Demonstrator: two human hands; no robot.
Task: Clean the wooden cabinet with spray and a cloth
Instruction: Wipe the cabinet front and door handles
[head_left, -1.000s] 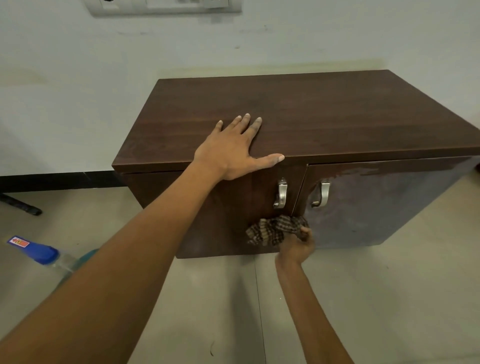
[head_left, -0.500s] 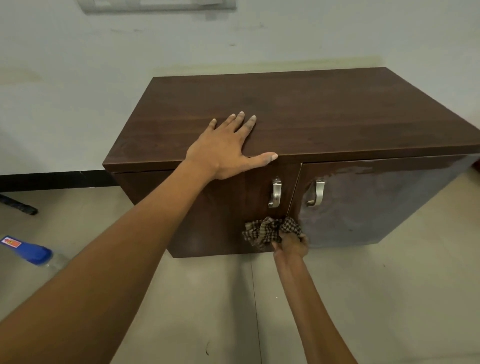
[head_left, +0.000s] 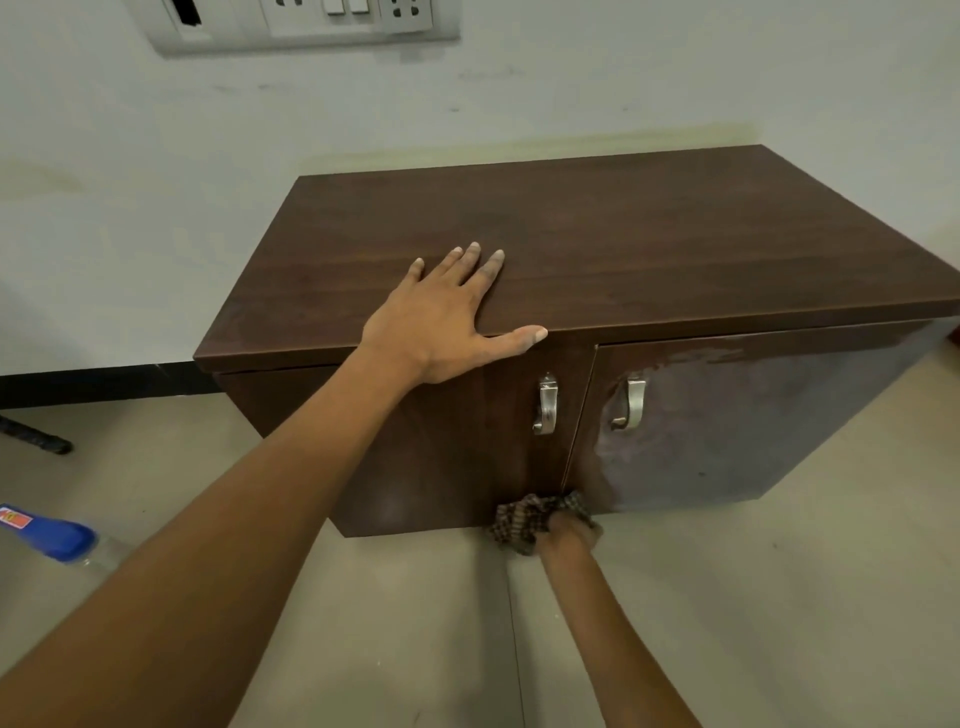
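room: wall and tiled floor (head_left: 779, 597) are framing the scene | wooden cabinet (head_left: 597, 244) is lying lengthwise left-right, ahead of both hands | left hand (head_left: 447, 322) is resting flat, fingers spread, on its top front edge | right hand (head_left: 569, 535), nearer the unwiped door foot, is clutching the cloth (head_left: 524, 519) at the bottom door seam | spray bottle (head_left: 52, 535) is lying well apart, far left

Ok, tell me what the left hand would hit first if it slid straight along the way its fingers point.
Nothing on the cabinet top; the left hand has bare wood ahead, then probably the wall behind, though depth is unclear.
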